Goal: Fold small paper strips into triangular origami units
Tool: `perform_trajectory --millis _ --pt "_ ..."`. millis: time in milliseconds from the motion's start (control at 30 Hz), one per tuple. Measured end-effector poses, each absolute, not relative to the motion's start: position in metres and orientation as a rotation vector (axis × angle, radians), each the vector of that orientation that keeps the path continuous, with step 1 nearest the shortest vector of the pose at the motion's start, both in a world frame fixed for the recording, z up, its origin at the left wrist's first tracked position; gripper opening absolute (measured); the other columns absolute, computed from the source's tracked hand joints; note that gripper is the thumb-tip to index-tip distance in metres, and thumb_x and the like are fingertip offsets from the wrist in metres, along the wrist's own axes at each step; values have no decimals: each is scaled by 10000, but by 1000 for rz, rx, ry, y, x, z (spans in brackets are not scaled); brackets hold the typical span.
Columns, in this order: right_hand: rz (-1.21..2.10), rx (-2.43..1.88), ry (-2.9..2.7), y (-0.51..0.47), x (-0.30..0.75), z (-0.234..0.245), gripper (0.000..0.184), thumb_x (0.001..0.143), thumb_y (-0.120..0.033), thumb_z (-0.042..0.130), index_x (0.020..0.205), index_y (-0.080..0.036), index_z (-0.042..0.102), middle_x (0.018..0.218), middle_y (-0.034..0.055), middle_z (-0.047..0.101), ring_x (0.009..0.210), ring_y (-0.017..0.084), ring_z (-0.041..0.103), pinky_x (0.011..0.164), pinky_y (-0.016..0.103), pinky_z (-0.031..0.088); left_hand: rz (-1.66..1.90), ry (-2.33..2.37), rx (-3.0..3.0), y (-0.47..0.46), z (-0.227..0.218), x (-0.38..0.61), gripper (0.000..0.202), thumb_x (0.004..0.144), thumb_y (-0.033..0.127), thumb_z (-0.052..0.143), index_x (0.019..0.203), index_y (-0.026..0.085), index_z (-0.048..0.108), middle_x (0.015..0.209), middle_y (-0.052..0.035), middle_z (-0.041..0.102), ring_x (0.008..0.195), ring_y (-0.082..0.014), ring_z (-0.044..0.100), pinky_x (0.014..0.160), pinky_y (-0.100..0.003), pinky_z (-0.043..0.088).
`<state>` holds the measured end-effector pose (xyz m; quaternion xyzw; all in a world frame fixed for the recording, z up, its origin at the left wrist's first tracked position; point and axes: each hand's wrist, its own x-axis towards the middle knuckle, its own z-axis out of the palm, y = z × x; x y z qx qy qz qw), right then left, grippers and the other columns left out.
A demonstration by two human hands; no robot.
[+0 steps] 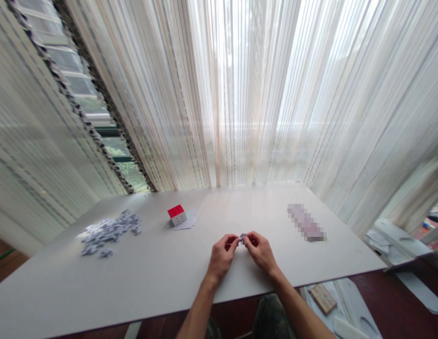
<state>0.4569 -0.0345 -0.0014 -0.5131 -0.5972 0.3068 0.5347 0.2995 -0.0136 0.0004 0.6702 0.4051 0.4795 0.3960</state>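
Observation:
Over the front middle of the white table (151, 287), my left hand (221, 256) and my right hand (260, 250) meet fingertip to fingertip. Pinched between them is a small grey piece of paper (242, 236), apparently folded; my fingers cover part of it. Both hands are closed on it. Off to the left lies a loose pile of similar small grey-white pieces (109, 233), too fine to make out singly.
A puzzle cube (177, 214) with a red top and white side stands by white paper sheets (187, 220). A pinkish strip (305, 222), pixelated, lies at right. Sheer curtains (236, 94) hang behind the table. Below its right front edge is a small brown box (323, 298).

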Motion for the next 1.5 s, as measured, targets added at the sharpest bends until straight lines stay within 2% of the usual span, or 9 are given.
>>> perform_trajectory --millis 133,467,1000,1300,1500 --pt "715 -1226 -1447 -34 457 -3 310 870 -448 551 822 -173 686 744 44 692 667 178 613 618 261 477 1234 1029 1725 -13 0 299 246 848 381 594 988 194 671 937 -62 716 821 -196 673 741 -298 543" --pt "737 -1204 -1523 -34 456 0 268 876 -405 550 840 -179 688 767 37 694 684 165 610 627 248 468 1262 1021 1730 -15 6 298 239 844 405 589 893 188 676 896 -55 703 831 -192 662 764 -302 533" --pt "774 -1186 -1602 -32 457 -5 321 885 -447 540 850 -168 695 769 41 695 665 151 591 607 239 444 1264 1043 1755 -11 -3 297 207 857 358 579 912 172 651 851 -50 689 791 -184 655 735 -289 525" --pt "759 -1191 -1543 -30 459 -7 292 883 -424 548 858 -165 682 778 44 687 681 157 591 621 244 452 1231 1031 1762 -11 -4 296 227 850 363 599 970 189 682 930 -62 726 857 -201 674 783 -306 525" --pt "767 -1194 -1544 -30 459 -8 274 872 -415 561 841 -168 675 771 37 677 640 146 575 595 241 453 1211 1029 1750 -11 -5 296 216 852 364 596 911 178 688 874 -61 729 815 -199 678 757 -294 530"
